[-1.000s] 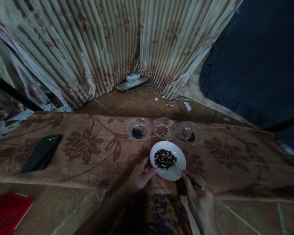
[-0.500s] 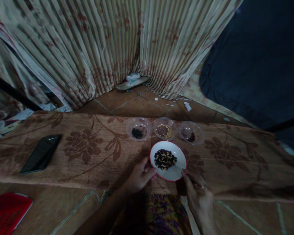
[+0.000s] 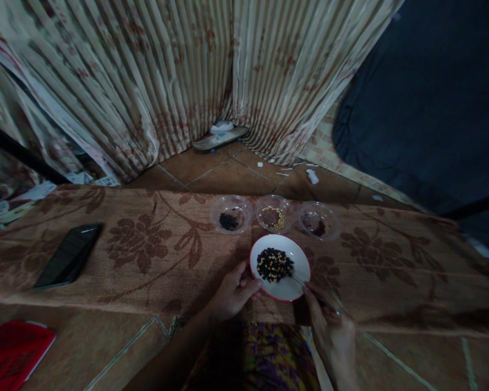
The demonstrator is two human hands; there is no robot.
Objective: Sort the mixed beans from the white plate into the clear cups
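Note:
A white plate (image 3: 281, 290) with a red rim rests on the cloth in front of me, holding a heap of mixed dark and yellow beans (image 3: 274, 265). My left hand (image 3: 233, 293) grips the plate's left rim, thumb on the edge. In my right hand (image 3: 328, 320) is a thin metal utensil (image 3: 298, 280), its far end at the right side of the heap; its exact kind is unclear. Behind the plate stand three clear plastic bowls: one with black beans (image 3: 228, 221), one with yellow beans (image 3: 277, 219), one with dark red beans (image 3: 318, 228).
A patterned brown cloth (image 3: 187, 244) covers the low table. A dark phone (image 3: 69, 255) lies at its left. On the floor are a red bag-like item (image 3: 16, 353), a skateboard (image 3: 220, 139) and white scraps (image 3: 312, 176). Striped curtains (image 3: 179, 65) hang behind.
Both hands, the plate and the bowls stay almost where they were. The utensil's far end remains at the heap, with no clear shift.

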